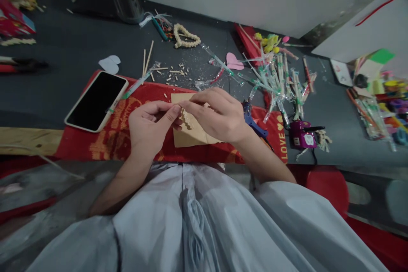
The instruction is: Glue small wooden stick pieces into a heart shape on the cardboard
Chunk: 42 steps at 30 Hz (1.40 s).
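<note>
My left hand [151, 127] is closed in a pinch, thumb against fingertips, over a tan board [188, 139]. The fingertips of my right hand [219, 112] meet it there, also pinched. Whatever sits between the fingertips is too small or too hidden to name. Just below them, a curved row of small cream pieces [187, 120] shows against the board; I cannot tell whether it is held or lies there. The board rests on a red cloth [108, 146] with gold print, partly covered by my right hand.
A phone [97, 101] lies left on the cloth. Beyond are short cut sticks [178, 72], a cream heart frame [185, 37] and a pink paper heart [235, 61]. Wrapped sticks [280, 72] pile up at right, near a blue-handled tool [255, 126] and a purple box [302, 134].
</note>
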Each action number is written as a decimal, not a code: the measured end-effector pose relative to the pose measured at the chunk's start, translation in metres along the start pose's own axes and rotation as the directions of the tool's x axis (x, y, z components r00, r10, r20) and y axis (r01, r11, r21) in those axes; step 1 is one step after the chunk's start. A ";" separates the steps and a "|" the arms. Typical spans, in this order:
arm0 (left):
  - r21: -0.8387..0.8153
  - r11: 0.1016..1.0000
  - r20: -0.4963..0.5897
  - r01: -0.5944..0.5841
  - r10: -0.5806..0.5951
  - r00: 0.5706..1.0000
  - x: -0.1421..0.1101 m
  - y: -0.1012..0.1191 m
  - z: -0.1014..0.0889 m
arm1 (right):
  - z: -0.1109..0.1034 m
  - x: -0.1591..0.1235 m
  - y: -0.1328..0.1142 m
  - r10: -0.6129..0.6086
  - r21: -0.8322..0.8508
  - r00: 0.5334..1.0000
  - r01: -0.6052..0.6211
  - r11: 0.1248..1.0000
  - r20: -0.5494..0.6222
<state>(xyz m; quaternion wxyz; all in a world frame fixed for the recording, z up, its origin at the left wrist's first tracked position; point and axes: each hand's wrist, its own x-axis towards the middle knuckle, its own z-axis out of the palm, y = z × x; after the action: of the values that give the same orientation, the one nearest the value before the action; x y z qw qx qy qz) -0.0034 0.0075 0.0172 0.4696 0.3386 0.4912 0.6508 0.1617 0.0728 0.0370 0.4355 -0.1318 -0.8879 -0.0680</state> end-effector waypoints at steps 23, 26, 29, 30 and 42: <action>-0.312 0.923 0.100 0.226 -0.205 0.974 0.003 0.015 0.003 | -0.013 0.024 -0.003 0.442 0.474 0.862 -0.506 0.720 0.249; -0.314 0.913 0.094 0.259 -0.242 0.966 0.004 0.017 0.003 | -0.012 0.027 -0.006 0.434 0.459 0.860 -0.510 0.727 0.268; -0.316 0.913 0.052 0.259 -0.256 0.965 0.004 0.018 0.005 | -0.009 0.029 -0.010 0.456 0.438 0.837 -0.547 0.713 0.302; -0.314 0.917 0.031 0.246 -0.249 0.968 0.004 0.018 0.006 | -0.007 0.029 -0.011 0.462 0.435 0.830 -0.557 0.707 0.311; -0.242 0.961 -0.060 0.134 -0.153 0.986 0.004 0.011 0.004 | 0.007 0.025 -0.011 0.504 0.544 0.789 -0.611 0.575 0.353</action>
<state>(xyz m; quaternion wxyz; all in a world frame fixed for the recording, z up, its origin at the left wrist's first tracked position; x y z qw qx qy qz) -0.0043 0.0117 0.0293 0.5331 0.2179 0.4510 0.6819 0.1387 0.0688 0.0526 0.3798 -0.2554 -0.8008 0.3862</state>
